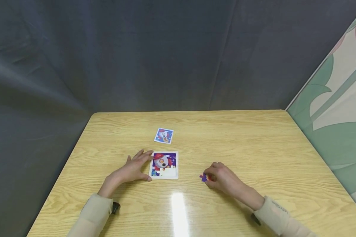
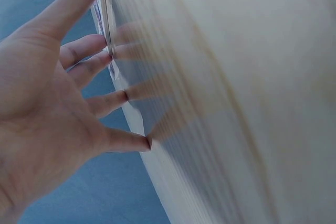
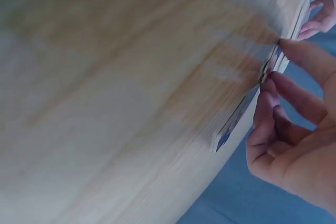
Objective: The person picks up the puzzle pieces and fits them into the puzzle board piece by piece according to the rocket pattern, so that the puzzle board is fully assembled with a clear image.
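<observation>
A square puzzle tray (image 1: 178, 164) lies on the table, its upper part filled with a picture of a round white character and a pale gap at the lower right. My left hand (image 1: 134, 168) touches the tray's left side with fingers spread and fairly straight; the left wrist view shows that hand (image 2: 58, 87) with fingertips down at the table. To the right of the tray, my right hand (image 1: 222, 177) pinches a purple puzzle piece (image 1: 203, 178) between thumb and fingers, low over the tabletop. Reddish colour shows under the palm. In the right wrist view another flat piece (image 3: 231, 127) lies near the fingers (image 3: 265, 108).
Behind the tray lies a small picture card (image 1: 163, 135) showing a similar character. The wooden table (image 1: 240, 138) meets a dark curtain (image 1: 166, 59) at the back and left. A flower-patterned cloth (image 1: 338, 108) hangs on the right.
</observation>
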Tool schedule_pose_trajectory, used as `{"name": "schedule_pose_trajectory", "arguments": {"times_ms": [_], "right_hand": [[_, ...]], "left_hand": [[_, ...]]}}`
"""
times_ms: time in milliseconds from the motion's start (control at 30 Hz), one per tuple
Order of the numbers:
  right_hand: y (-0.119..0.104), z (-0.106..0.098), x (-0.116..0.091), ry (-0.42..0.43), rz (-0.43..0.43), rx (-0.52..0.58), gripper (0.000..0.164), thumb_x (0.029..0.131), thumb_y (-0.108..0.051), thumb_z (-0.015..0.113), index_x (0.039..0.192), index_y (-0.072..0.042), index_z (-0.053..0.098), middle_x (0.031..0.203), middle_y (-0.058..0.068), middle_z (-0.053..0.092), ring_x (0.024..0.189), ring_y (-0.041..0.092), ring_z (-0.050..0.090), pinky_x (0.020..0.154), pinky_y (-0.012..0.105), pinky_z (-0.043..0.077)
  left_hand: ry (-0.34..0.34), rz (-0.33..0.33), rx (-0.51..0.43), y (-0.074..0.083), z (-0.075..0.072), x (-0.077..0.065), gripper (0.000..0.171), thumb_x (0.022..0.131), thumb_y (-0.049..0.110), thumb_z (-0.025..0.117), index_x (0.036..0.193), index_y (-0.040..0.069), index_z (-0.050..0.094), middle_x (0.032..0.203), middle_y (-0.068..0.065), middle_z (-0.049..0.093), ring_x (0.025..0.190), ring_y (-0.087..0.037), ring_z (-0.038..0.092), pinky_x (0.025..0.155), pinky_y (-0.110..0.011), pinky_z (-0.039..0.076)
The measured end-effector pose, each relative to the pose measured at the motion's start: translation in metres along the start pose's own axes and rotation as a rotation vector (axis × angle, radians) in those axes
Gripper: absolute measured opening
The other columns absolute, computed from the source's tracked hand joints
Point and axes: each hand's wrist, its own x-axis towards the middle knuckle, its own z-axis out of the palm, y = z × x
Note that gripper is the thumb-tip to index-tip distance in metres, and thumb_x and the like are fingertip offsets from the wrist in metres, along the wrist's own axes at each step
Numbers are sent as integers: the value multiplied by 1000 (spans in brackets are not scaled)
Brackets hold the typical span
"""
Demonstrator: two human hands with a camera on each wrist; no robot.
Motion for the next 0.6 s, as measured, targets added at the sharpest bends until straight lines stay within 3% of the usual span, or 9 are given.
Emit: {"name": "schedule_pose_trajectory", "arguments": {"times_ms": [267,600], "right_hand": [[3,6,8,11,-184,29,21,73,-6,79,93,-5,72,78,-5,57,69,3,45,59,15,43],[-4,12,19,42,-220,-15,22,74,-10,79,95,-7,73,83,-3,60,75,5,48,62,13,46]], "left_hand": [[0,6,5,0,-1,0,80,73,33,82,141,9,46,158,-10,23,145,-41,7,99,-79,4],[-1,0,1,-1,0,0,79,74,33,81,141,9,46,158,-10,23,145,-41,7,99,-79,3]]}}
